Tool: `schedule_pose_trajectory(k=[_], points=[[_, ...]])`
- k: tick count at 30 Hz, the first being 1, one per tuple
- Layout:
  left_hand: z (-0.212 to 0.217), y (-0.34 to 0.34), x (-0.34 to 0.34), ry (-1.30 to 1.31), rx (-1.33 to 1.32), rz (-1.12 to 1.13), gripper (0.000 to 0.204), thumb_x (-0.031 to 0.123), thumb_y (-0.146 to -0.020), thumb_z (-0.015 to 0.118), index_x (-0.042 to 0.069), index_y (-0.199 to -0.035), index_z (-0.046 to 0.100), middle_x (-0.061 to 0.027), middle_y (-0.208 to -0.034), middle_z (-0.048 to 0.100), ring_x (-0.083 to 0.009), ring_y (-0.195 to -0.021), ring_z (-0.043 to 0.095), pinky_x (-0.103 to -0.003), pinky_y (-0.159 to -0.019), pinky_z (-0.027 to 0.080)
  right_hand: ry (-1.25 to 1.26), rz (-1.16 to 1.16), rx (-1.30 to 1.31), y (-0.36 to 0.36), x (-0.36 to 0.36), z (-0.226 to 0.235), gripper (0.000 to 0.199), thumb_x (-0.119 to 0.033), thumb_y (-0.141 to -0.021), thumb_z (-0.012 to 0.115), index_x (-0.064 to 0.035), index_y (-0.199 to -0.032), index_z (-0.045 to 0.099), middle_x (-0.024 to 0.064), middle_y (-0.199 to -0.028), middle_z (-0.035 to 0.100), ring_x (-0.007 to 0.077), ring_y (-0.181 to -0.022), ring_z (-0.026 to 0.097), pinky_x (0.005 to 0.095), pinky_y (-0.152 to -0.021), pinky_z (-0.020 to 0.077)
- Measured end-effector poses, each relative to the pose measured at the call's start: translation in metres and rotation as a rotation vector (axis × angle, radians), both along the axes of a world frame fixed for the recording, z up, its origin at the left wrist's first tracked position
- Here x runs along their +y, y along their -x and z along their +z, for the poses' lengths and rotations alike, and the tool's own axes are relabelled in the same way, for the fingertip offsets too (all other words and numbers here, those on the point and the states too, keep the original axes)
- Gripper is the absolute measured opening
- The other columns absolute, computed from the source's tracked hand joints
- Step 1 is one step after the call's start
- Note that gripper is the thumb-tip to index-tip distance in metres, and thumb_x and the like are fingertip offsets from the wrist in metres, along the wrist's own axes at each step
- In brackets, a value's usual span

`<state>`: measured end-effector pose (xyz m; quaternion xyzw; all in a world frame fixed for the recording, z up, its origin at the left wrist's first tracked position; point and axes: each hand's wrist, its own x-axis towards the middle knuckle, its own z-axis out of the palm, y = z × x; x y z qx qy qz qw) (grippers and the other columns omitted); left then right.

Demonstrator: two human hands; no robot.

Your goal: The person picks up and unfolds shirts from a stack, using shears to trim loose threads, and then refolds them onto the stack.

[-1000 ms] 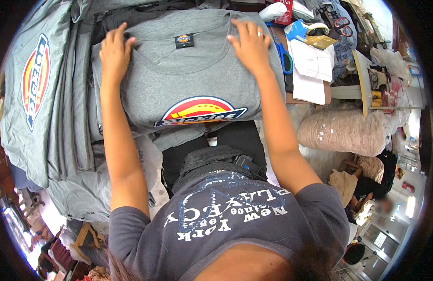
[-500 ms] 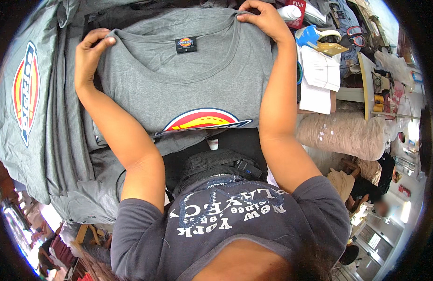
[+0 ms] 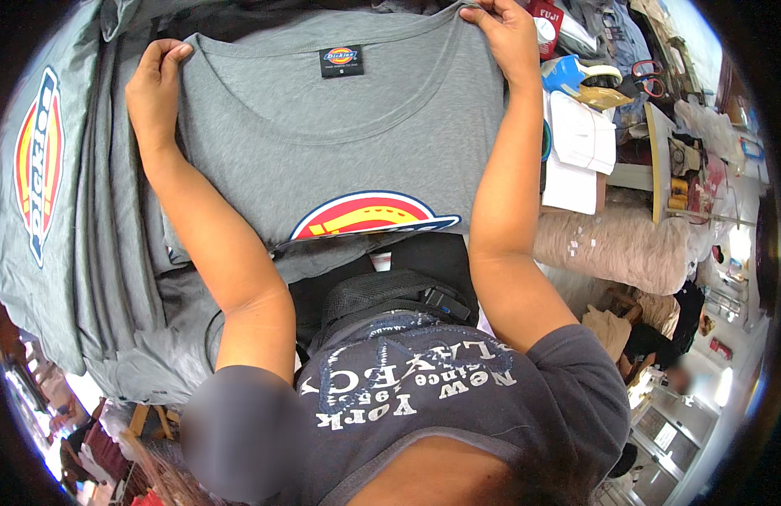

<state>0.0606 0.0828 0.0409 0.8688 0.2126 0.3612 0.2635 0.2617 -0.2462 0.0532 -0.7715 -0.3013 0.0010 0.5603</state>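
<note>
I'm looking down through the head camera, and the heather-grey knit T-shirt with the wide scoop neck (image 3: pixel 340 169) lies right in front of the wearer's body, its lower fold just above the lap, with more grey cloth under it. The bare left hand (image 3: pixel 158 88) has thumb and forefinger pinching the left shoulder end of the neckline, the other fingers curled in close. The bare right hand (image 3: pixel 510 42) pinches the opposite shoulder between thumb and fingers, though its tips run up to the top rim, so I can't tell exactly how the rest sit. My guess is the wide grip is there to pull the collar out even, since the small black square neck label (image 3: pixel 341 62) ends up about midway between the hands. The bulky drooping heap of grey garments (image 3: pixel 116 211) sits just left, probably for easy reach. The blue plastic tape dispenser (image 3: pixel 567 76) and the tied stack of white papers (image 3: pixel 580 135) are beyond the right forearm, I reckon so they don't crowd the cloth.
</note>
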Motion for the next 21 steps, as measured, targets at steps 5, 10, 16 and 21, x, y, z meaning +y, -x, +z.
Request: schedule_pose_trajectory(k=[5, 10, 16, 21], points=[[-0.002, -0.003, -0.008, -0.138, 0.079, 0.085, 0.017, 0.026, -0.081, 0.059, 0.010, -0.086, 0.062, -0.0104, -0.078, 0.063, -0.0230, -0.068, 0.061, -0.030, -0.063, 0.045, -0.034, -0.093, -0.064, -0.001, 0.002, -0.011, 0.004, 0.002, -0.075, 0.055, -0.0009, -0.077, 0.056, 0.0032, -0.070, 0.058, 0.0099, -0.067, 0.056, 0.0216, -0.061, 0.0448], [-0.024, -0.007, 0.000, -0.039, 0.137, 0.052, 0.022, 0.031, -0.075, 0.064, 0.010, -0.082, 0.065, -0.0123, -0.073, 0.063, -0.0267, -0.067, 0.061, -0.033, -0.062, 0.046, 0.340, -0.206, -0.394, -0.004, 0.010, -0.035, 0.019, -0.021, -0.069, 0.069, -0.0085, -0.081, 0.064, 0.0110, -0.074, 0.063, 0.0230, -0.068, 0.060, 0.0310, -0.063, 0.0451], [-0.007, -0.007, -0.013, -0.056, 0.337, 0.045, 0.035, 0.036, -0.069, 0.069, 0.010, -0.092, 0.064, -0.0082, -0.082, 0.063, -0.0241, -0.075, 0.059, -0.033, -0.067, 0.046, 0.382, -0.193, -0.367, -0.015, 0.008, -0.048, 0.033, -0.033, -0.069, 0.069, -0.0103, -0.092, 0.062, 0.0143, -0.085, 0.063, 0.0316, -0.081, 0.060, 0.0391, -0.072, 0.0460], [0.008, 0.058, -0.039, -0.295, -0.128, 0.013, 0.038, 0.024, -0.076, 0.066, 0.007, -0.109, 0.056, -0.0110, -0.094, 0.056, -0.0212, -0.085, 0.053, -0.031, -0.077, 0.043, 0.120, -0.080, -0.502, 0.044, -0.034, 0.016, 0.033, -0.022, -0.075, 0.065, -0.0047, -0.103, 0.058, 0.0106, -0.097, 0.062, 0.0239, -0.088, 0.060, 0.0321, -0.076, 0.0461]])
